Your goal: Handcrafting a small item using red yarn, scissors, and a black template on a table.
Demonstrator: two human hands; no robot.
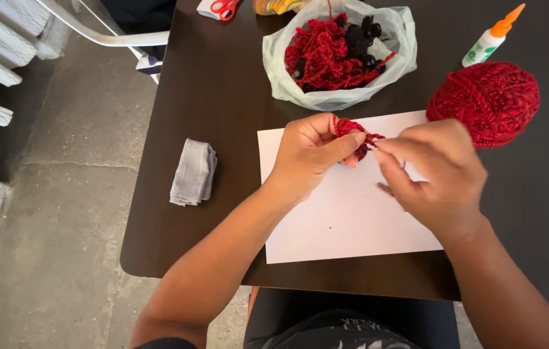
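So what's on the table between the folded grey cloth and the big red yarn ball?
The head view shows white paper there, with both hands above it: left hand, right hand, pinching a small red yarn piece.

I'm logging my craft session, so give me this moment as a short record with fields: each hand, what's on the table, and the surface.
left hand: pinches a small red yarn bundle between thumb and fingers
right hand: fingertips grip the same bundle's yarn end
under hands: white paper sheet
yarn ball: red, right of the hands
plastic bag: holds red and black yarn pieces
glue bottle: orange tip, lying near the far edge
folded cloth: grey, left of the paper
scissors: red-handled, at the far edge
surface: dark brown table
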